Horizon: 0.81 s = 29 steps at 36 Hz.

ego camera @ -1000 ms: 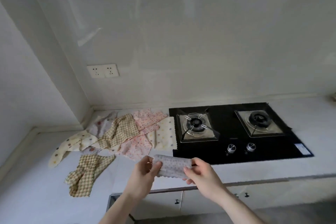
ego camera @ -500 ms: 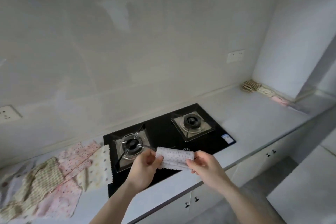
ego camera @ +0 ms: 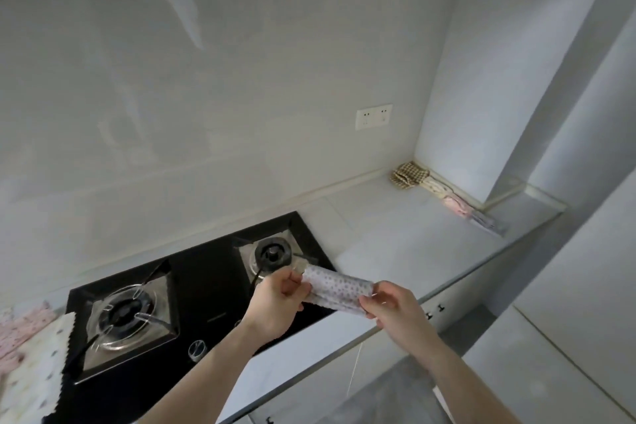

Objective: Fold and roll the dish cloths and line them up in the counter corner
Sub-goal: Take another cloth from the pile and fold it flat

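I hold a rolled white dish cloth with small dots [ego camera: 339, 289] above the front edge of the hob. My left hand [ego camera: 278, 299] grips its left end and my right hand [ego camera: 392, 308] pinches its right end. A row of rolled cloths lies along the side wall in the far right counter corner: a checked one [ego camera: 407, 175], a cream one [ego camera: 435, 188], a pink one [ego camera: 457, 206] and a pale one [ego camera: 487, 222]. Loose cloths lie at the far left: a cream spotted one [ego camera: 34, 365] and a pink one [ego camera: 20, 327].
A black two-burner gas hob [ego camera: 206, 282] is set in the white counter [ego camera: 406, 234] below my hands. A wall socket [ego camera: 373, 116] sits on the back wall. Cabinet doors with dark handles [ego camera: 434, 310] run below the counter edge.
The view has swung right, from the loose cloths on the left to the right counter corner. Both hands have kept hold of the rolled cloth and carried it rightwards over the hob.
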Available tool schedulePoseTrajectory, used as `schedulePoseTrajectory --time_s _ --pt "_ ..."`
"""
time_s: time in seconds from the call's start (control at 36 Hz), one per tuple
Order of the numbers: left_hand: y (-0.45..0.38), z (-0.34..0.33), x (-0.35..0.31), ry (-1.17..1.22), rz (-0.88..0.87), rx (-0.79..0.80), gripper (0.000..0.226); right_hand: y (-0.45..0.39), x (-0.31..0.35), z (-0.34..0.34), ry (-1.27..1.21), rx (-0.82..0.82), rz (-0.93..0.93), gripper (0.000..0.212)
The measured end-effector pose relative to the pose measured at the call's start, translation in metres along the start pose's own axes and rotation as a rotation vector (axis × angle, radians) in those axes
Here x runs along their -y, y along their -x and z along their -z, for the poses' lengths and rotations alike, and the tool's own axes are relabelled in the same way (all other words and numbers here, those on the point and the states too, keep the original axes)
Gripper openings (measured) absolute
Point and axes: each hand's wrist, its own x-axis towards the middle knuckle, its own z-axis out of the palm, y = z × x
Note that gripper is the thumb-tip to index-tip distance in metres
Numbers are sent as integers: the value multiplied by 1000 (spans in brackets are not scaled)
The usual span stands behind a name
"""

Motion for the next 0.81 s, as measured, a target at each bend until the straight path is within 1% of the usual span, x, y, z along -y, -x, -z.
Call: schedulePoseTrajectory --time_s 0.08,0.22,0.31,0.39,0.44,0.53,0.61,0.67,0.81 --pt "-36 -20 -14 -35 3 32 5 -24 -11 24 -3 -24 -16 12" --pt "-104 -56 -30 -99 -1 73 12 -66 -30 61 -26 -98 -59 15" --pt "-139 -78 -39 -119 7 116 15 -92 -47 76 -54 -119 -137 13" --pt "-147 -87 -49 -115 27 119 19 -101 -51 85 -68 -146 -220 10" --pt "-216 -126 -65 -131 19 188 21 -152 -67 125 -105 -247 -288 9" --pt "-232 -126 -73 -174 16 222 23 -159 -62 129 -115 -244 -298 10" --pt "-242 -129 -70 -228 31 218 29 -163 -67 124 -198 -256 -329 10" --pt "-259 -139 -75 -243 45 223 33 -176 -73 134 -253 -280 -361 10" --pt "-305 -152 -82 -265 48 207 21 -228 -86 162 -357 -313 -433 9"
